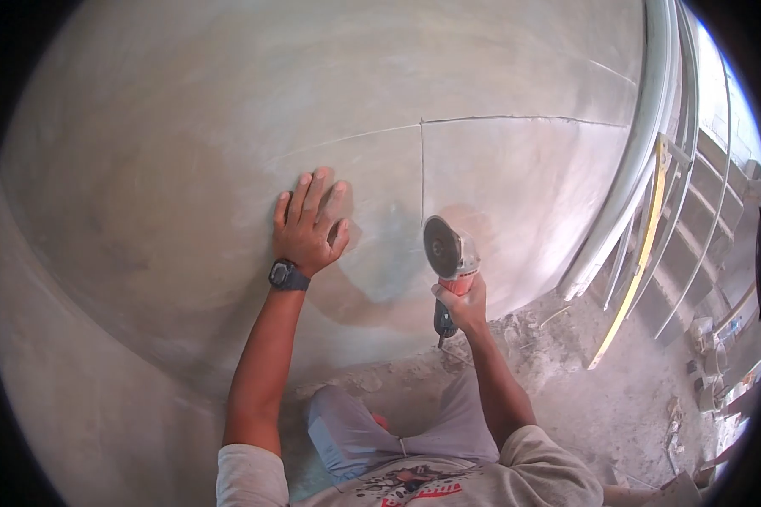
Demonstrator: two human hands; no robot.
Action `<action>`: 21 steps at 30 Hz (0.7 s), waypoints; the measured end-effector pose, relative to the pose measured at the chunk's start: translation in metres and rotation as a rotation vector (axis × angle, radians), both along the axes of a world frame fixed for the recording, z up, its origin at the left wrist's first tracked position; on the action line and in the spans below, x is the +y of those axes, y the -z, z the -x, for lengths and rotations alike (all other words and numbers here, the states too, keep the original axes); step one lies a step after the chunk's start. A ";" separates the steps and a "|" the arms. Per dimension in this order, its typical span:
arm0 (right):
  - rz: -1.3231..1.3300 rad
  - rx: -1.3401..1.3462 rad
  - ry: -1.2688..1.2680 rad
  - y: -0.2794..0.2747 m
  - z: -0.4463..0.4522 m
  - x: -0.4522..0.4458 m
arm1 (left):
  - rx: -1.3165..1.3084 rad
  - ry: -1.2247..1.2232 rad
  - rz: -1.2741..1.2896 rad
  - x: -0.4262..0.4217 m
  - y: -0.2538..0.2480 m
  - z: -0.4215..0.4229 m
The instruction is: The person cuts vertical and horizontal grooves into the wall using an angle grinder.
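My right hand [465,302] is wrapped round the red and black body of an angle grinder [455,272]. Its round cutting disc [440,247] faces the plastered wall [516,169], near the lower end of a dark vertical cut line [422,169]. Whether the disc touches the wall, I cannot tell. Flat against the wall to the left, my left hand [310,221] rests with fingers stretched out and holds nothing. A dark watch [287,275] is on that wrist. From the top of the vertical line, a horizontal cut [524,118] runs right, and a pale line runs left.
On the right, pale long strips [621,160] and a yellow level-like bar [632,262] lean beside steps [702,220]. Rubble [524,338] lies along the wall's foot. Buckets [712,355] stand at the far right. My bent legs [347,431] are close below the wall.
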State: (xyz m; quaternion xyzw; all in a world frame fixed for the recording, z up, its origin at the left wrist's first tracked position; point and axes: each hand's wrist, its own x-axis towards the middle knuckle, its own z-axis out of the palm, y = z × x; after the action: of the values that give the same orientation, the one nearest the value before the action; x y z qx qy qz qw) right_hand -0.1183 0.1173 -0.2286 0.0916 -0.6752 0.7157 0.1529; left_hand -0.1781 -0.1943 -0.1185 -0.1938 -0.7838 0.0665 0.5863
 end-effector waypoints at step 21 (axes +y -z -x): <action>-0.029 0.053 -0.022 -0.045 0.006 -0.036 | 0.011 0.001 0.006 0.000 -0.015 -0.012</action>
State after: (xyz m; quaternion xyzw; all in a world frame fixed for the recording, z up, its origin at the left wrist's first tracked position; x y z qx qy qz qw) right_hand -0.1242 0.0814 -0.1831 0.1202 -0.6803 0.7047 0.1616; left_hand -0.1658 -0.1945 -0.1035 -0.1958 -0.7801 0.0696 0.5901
